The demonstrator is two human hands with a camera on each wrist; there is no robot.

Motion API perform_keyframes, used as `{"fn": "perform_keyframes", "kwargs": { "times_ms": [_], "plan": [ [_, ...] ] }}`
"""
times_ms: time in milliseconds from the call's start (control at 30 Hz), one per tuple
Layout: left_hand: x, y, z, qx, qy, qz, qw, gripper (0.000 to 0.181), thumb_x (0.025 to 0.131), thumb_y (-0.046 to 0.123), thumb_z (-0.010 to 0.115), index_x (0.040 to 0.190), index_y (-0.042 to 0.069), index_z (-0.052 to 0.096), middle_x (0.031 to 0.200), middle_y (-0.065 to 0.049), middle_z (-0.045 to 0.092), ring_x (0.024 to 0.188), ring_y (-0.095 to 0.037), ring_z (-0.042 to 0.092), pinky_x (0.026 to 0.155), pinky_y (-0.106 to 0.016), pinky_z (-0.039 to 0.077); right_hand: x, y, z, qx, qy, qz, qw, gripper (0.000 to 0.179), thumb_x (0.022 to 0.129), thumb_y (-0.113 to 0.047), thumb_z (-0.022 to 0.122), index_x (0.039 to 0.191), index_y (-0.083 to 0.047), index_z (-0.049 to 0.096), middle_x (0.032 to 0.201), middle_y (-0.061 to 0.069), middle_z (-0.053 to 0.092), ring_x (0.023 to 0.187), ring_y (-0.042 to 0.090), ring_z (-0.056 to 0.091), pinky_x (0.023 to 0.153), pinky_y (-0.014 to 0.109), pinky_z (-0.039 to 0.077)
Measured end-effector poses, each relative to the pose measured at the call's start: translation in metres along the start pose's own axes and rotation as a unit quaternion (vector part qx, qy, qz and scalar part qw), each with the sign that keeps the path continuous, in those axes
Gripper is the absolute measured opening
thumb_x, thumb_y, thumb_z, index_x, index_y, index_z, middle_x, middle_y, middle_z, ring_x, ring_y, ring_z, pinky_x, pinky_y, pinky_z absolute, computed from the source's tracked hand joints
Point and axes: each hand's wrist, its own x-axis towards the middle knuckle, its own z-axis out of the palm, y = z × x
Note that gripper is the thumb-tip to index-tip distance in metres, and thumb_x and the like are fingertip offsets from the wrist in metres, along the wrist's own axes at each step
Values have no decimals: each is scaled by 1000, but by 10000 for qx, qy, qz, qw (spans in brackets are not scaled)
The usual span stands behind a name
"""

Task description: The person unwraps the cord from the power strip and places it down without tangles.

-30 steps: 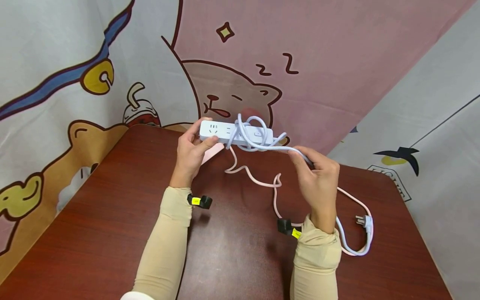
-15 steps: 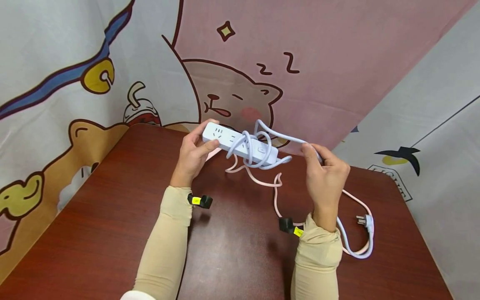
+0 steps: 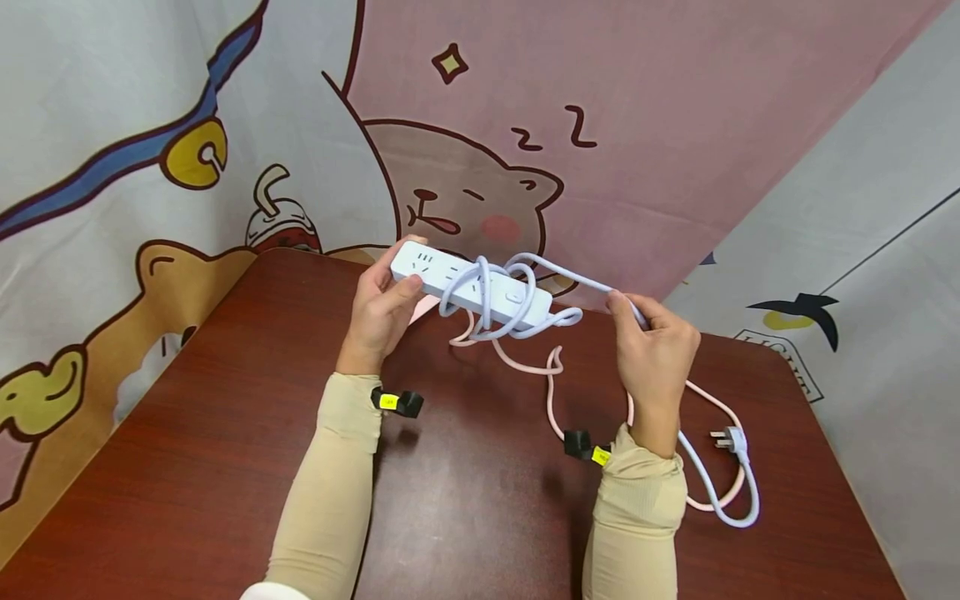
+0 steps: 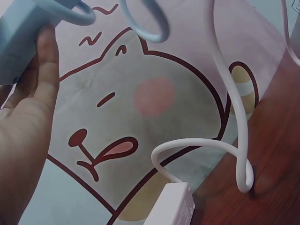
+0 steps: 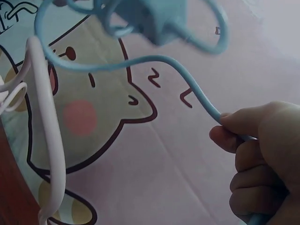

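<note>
A pale blue-white power strip (image 3: 441, 268) is held in the air, tilted down to the right, by my left hand (image 3: 378, 308), thumb on its front at the left end. Its own cord (image 3: 483, 292) loops several times around the right half of the strip. My right hand (image 3: 654, 354) pinches that cord between thumb and forefinger, right of the strip; a length runs from the loops to the fingers. In the right wrist view the other fingers curl around the cord (image 5: 199, 93). Below the hand the cord drops to a three-pin plug (image 3: 731, 440) over the table's right side.
Behind the left hand a pink power strip (image 4: 171, 206) lies on the dark red-brown table (image 3: 465, 500). Its pink cord (image 3: 517, 362) winds across the table toward the right. A printed cartoon cloth (image 3: 645, 167) hangs behind the table.
The right hand has moved slightly right and up, pulling the cord's free length above the strip. The strip now tilts down to the right, and the hanging cord near the plug has shifted.
</note>
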Motion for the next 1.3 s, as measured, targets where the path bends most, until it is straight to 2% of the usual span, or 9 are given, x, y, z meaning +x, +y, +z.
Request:
{"fn": "perform_keyframes", "kwargs": {
  "times_ms": [67,100,300,467,600,767,900,1167,1300],
  "plan": [
    [0,0,-1,-94,-19,64,9999,44,94,9,70,133,-1,53,109,-2,66,101,-10,64,90,-22,56,1,5,1,-108,-87,-16,9999,17,90,-21,77,84,-6,82,64,-38,53,55,-6,45,55,14,35],
    [0,-1,-2,-131,-26,100,9999,45,93,13,73,132,2,55,109,-2,66,100,-10,64,90,-23,56,1,7,2,-178,-135,-25,9997,17,90,-21,78,84,-5,82,64,-33,58,55,-7,44,56,13,35],
    [1,-1,-2,-241,98,315,9992,56,89,24,79,133,2,53,110,-2,66,100,-11,65,88,-23,57,0,20,5,-591,-611,89,9963,17,89,-20,78,85,-5,82,74,15,75,60,-12,45,61,10,36],
    [2,0,-2,-248,322,526,9978,55,88,26,79,133,3,55,110,-2,67,98,-11,66,84,-24,58,-2,32,6,-1007,-1223,160,9872,16,89,-22,77,88,-8,83,82,13,78,67,5,59,63,11,40],
    [3,1,-2,-304,408,569,9971,59,87,26,80,134,2,55,110,-2,67,98,-11,66,84,-24,58,-2,40,6,-1306,-1681,177,9769,16,90,-23,76,93,-8,83,86,13,79,74,25,65,69,27,47],
    [4,0,-2,-394,494,643,9959,57,86,24,81,132,1,55,111,-3,66,100,-11,65,88,-24,58,-3,52,3,-1524,-2301,296,9607,19,92,-25,75,98,-8,82,90,14,79,85,31,69,77,42,52],
    [5,1,-2,-296,591,750,9950,53,86,24,81,130,5,58,112,-3,66,102,-11,64,89,-25,58,-2,61,-2,-1617,-3087,531,9358,22,94,-26,73,102,-7,82,97,15,79,95,32,70,82,43,54],
    [5,1,-3,-310,938,902,9910,52,85,18,82,129,6,59,112,-5,63,101,-13,64,89,-26,58,0,71,-17,-1683,-4633,1258,8609,32,99,-31,66,114,-6,78,121,20,73,121,39,64,101,55,51],
    [6,0,-6,-337,1158,995,9877,52,82,16,83,128,8,60,114,-6,62,101,-14,63,87,-26,58,-2,75,-29,-1415,-5001,1605,8391,34,99,-29,66,117,-1,75,120,19,73,114,33,65,96,46,53]
  ]
}}
